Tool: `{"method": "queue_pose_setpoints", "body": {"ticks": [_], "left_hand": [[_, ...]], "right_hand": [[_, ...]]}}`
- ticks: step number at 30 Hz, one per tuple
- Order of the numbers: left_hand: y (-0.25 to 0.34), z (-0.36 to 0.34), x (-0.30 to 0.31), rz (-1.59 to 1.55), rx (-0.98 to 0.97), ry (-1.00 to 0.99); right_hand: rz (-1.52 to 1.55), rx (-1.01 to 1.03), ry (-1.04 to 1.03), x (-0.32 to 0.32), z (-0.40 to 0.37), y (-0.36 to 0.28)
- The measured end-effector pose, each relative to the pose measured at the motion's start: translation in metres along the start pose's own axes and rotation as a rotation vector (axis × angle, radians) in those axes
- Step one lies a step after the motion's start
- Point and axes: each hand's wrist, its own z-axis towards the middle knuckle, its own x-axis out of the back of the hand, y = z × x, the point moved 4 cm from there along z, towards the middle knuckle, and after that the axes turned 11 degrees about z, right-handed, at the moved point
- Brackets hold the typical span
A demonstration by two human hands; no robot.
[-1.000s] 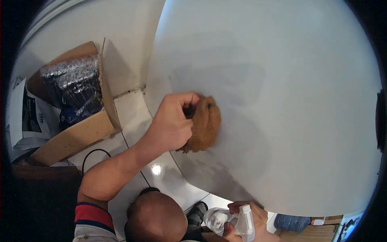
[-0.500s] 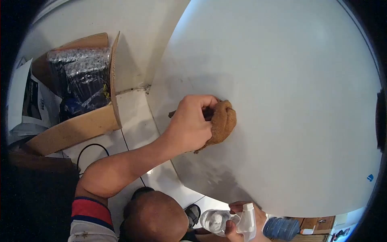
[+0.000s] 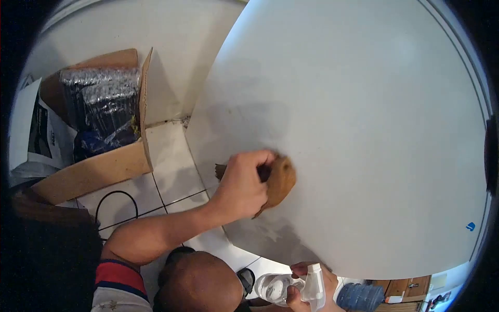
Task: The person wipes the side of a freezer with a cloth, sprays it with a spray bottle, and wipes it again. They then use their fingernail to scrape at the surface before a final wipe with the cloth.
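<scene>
My left hand [image 3: 244,184] is closed around a brown cloth [image 3: 281,182] and holds it against a large smooth white panel [image 3: 364,130], near the panel's left edge. A darker end of the cloth sticks out on the left side of the hand. At the bottom, my right hand [image 3: 296,286] grips a clear spray bottle [image 3: 273,287] with a white spray head [image 3: 314,288], just below the panel's lower edge. Its fingers are partly hidden behind the bottle.
On the left, an open cardboard box [image 3: 99,171] holds plastic-wrapped dark items [image 3: 112,104]. A black cable [image 3: 117,192] loops on the tiled floor [image 3: 174,161]. A bent knee [image 3: 200,281] shows at the bottom, with a blue water jug [image 3: 361,296] at the lower right.
My left hand and the cloth have moved down the panel and slightly left. My right hand still holds the spray bottle, and the view has shifted a little.
</scene>
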Motion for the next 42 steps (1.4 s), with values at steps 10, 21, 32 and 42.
{"method": "queue_pose_setpoints", "body": {"ticks": [10, 21, 32, 42], "left_hand": [[-0.014, -0.011, -0.017, -0.159, 0.132, -0.034], [0.022, 0.017, 0.005, -0.152, 0.027, 0.016], [0.015, 0.015, -0.005, -0.135, 0.004, 0.017], [0.032, 0.028, 0.005, -0.253, -0.001, -0.040]], "right_hand": [[0.000, -0.094, 0.010, -0.004, -0.006, 0.003], [-0.025, -0.079, -0.012, -0.007, -0.012, 0.002], [0.054, -0.091, 0.006, 0.000, -0.011, -0.004], [-0.005, -0.047, 0.044, -0.004, -0.024, 0.006]]}}
